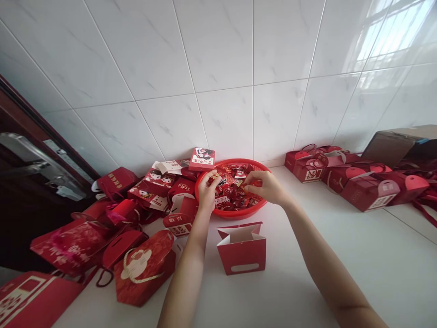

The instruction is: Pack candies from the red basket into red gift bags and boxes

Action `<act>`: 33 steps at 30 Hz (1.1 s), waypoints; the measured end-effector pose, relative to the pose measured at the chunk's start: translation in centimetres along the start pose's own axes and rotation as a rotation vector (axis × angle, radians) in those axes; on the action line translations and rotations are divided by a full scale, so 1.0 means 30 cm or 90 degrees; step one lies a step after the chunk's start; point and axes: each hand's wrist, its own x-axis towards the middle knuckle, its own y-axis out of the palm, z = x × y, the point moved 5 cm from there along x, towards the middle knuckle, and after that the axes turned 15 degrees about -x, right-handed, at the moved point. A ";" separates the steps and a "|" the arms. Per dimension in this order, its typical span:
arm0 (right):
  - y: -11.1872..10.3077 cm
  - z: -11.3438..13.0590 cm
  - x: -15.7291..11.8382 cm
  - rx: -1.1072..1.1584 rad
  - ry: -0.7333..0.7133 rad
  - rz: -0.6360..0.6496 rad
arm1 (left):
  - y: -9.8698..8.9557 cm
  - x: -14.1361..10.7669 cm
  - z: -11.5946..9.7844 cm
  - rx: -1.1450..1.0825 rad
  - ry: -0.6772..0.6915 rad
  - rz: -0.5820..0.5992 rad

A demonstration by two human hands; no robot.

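Observation:
A round red plastic basket (239, 213) stands against the wall, filled with red-wrapped candies (235, 193). Over its left side, my left hand (207, 190) has its fingers closed on a small wrapped candy (216, 175) with gold on it. Beside those fingers lies a larger red packet (225, 181). My right hand (266, 187) reaches in from the right, thumb and fingers pinched together above the candies; what is between them is hard to see. In front of the basket an open red paper box (241, 257) stands upright, its top flaps raised.
Red gift boxes of several shapes crowd the left, among them one with a rope handle (146, 269) and a small square box (202, 159). More handled red boxes (370, 191) line the right, near a cardboard carton (389, 148). A dark door (20, 182) borders the left.

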 end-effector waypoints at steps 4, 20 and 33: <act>0.067 -0.098 0.059 -0.240 0.082 0.125 | -0.005 0.006 0.003 0.003 0.021 -0.006; 0.331 -0.055 0.270 -0.386 -0.110 0.331 | -0.018 0.010 0.020 -0.061 -0.004 -0.017; 0.338 -0.159 0.273 -0.504 -0.018 0.390 | -0.011 0.009 0.012 -0.072 0.017 -0.009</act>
